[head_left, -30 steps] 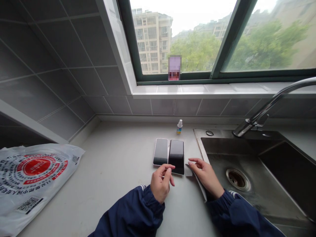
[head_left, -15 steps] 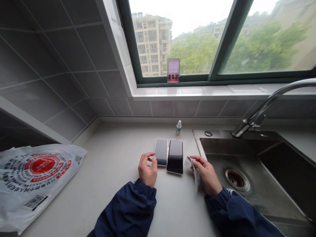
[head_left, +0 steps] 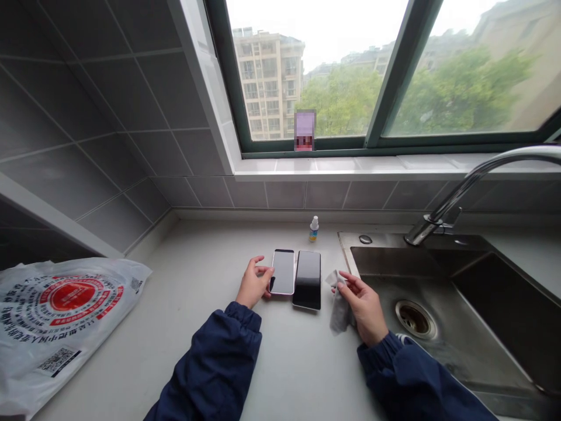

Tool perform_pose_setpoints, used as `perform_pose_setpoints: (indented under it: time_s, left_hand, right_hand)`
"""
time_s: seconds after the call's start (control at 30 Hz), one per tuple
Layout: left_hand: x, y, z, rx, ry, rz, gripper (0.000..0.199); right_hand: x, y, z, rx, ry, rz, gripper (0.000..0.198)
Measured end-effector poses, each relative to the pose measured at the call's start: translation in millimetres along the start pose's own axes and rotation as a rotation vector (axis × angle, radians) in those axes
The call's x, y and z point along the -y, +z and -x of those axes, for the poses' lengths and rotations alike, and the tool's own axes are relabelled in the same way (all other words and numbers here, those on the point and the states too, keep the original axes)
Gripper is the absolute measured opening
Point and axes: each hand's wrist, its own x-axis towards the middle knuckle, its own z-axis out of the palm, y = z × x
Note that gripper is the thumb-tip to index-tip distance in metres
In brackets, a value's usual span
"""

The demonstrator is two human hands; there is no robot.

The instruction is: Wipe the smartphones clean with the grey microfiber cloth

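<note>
— Left hand (head_left: 254, 283)?
— Loosely open, thumb at the edge of the pale-rimmed phone (head_left: 284, 272), apparently steadying it on the surface (head_left: 201, 263). Dark phone (head_left: 307, 280) just beside.
— Right hand (head_left: 366, 305)?
— Pinching a grey cloth (head_left: 340, 313) near its top, seemingly leaving the rest loose.

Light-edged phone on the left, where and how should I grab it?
Probably pinch the light-edged phone by its left long edge, coming from the left, where the left hand is. It's a thin slab, so edges suit a pinch, and the black phone sits close along its right edge, leaving little room.
</note>
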Motion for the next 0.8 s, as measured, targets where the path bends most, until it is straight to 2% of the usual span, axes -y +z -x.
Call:
perform_pose_setpoints:
  time_s: [0.2,0.3,0.37,0.43,0.6,0.8]
  left_hand:
    - [-6.0,0.2,-1.3,0.087,-0.044,0.023,0.081]
    - [-11.0,-3.7,-1.3,0.189,-0.061,0.067,0.095]
    - [-13.5,-6.2,-2.0,0.253,-0.078,0.107,0.098]
    - [-15.0,-7.8,-2.3,0.298,-0.100,0.144,0.092]
    - [-15.7,-10.4,1.7,0.391,-0.157,0.209,0.061]
    - [-12.2,-15.9,7.0,0.412,-0.201,0.297,0.053]
  right_hand:
    - [1.2,1.5,1.8,0.029,0.004,0.038,0.056]
    - [2.6,2.4,3.4,0.040,0.010,0.052,0.054]
    - [3.1,2.6,4.2,0.046,0.014,0.059,0.054]
    - [3.0,2.6,4.7,0.049,0.015,0.065,0.054]
    - [2.7,3.2,5.3,0.056,0.017,0.073,0.054]
    - [7.1,5.2,7.2,0.049,0.010,0.081,0.055]
